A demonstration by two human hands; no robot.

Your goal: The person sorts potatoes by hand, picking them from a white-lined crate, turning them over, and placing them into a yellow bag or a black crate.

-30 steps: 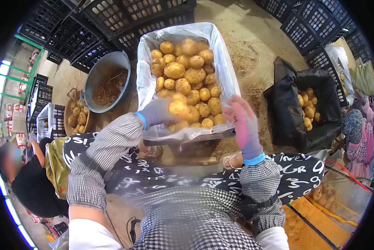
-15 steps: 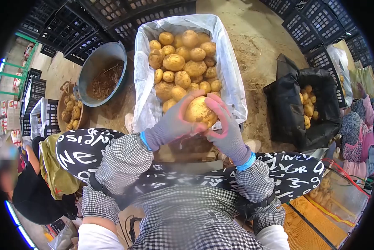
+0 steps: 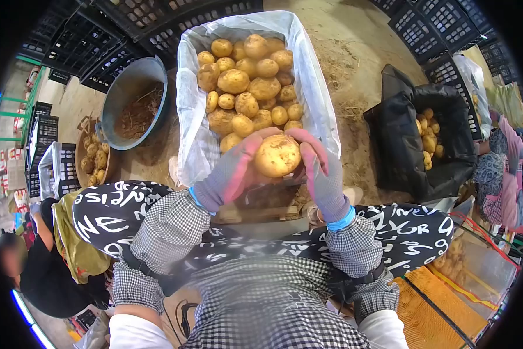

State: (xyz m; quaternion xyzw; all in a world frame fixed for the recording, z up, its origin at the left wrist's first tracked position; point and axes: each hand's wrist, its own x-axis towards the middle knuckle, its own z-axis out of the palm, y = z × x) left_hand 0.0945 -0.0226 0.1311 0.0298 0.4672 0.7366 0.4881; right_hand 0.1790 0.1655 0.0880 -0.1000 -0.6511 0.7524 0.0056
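Observation:
A large yellow potato (image 3: 277,156) with small brown specks is held up just in front of the lined crate (image 3: 191,134). My left hand (image 3: 232,168), in a grey glove with pink fingers, wraps round its left side and underside. At its right edge, my right hand (image 3: 324,168), gloved the same way, grips with bent fingers; its thumb is partly hidden. Behind my hands, the white-lined crate holds a heap of loose potatoes (image 3: 247,104) of mixed sizes.
Left of the crate stands a blue-grey tub (image 3: 107,110) with soil and debris, beside a basket of potatoes (image 3: 95,157). A black-lined crate (image 3: 389,145) with potatoes is on the right. Black crates (image 3: 418,35) line the back. Other people (image 3: 52,262) sit at both sides.
The potato has been turned between my hands and now shows a rounder face. My right fingers have shifted from its top toward its right side. The whole view has moved slightly.

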